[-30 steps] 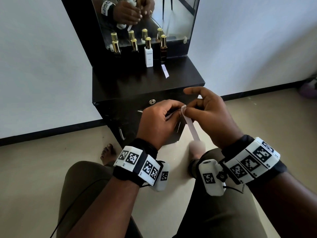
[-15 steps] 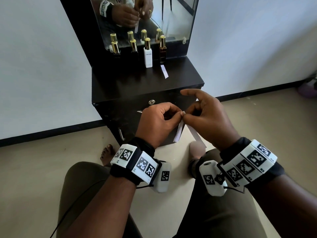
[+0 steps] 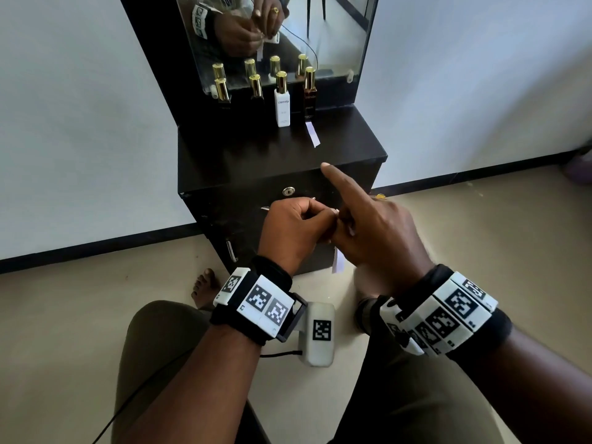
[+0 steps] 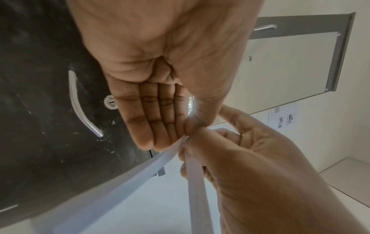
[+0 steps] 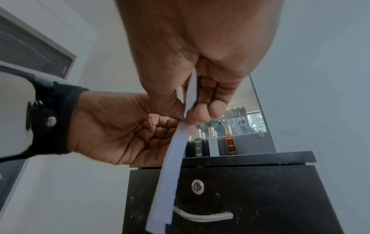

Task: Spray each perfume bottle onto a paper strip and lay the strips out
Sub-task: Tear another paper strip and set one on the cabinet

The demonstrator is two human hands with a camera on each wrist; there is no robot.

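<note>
Both hands meet in front of the black cabinet (image 3: 243, 161). My left hand (image 3: 320, 219) pinches white paper strips (image 4: 130, 182) between thumb and curled fingers. My right hand (image 3: 342, 227) pinches one strip (image 5: 170, 166) that hangs straight down, with its index finger pointing up and away. Only the strip ends (image 3: 338, 261) show below the hands in the head view. On the cabinet top stand a white perfume bottle (image 3: 282, 107), an amber bottle (image 3: 309, 97) and two dark gold-capped bottles (image 3: 222, 91). One strip (image 3: 312, 133) lies flat before the amber bottle.
A mirror (image 3: 320, 43) rises behind the bottles. The cabinet front has a keyhole (image 3: 289, 191) and a metal handle (image 5: 202, 216). My knees (image 3: 153, 331) and a bare foot (image 3: 203, 285) are on the beige floor below the hands. White walls flank the cabinet.
The strip that hung out to the right a second ago now hangs mostly hidden under my right hand. The hands have drawn closer together, and the right index finger points higher.
</note>
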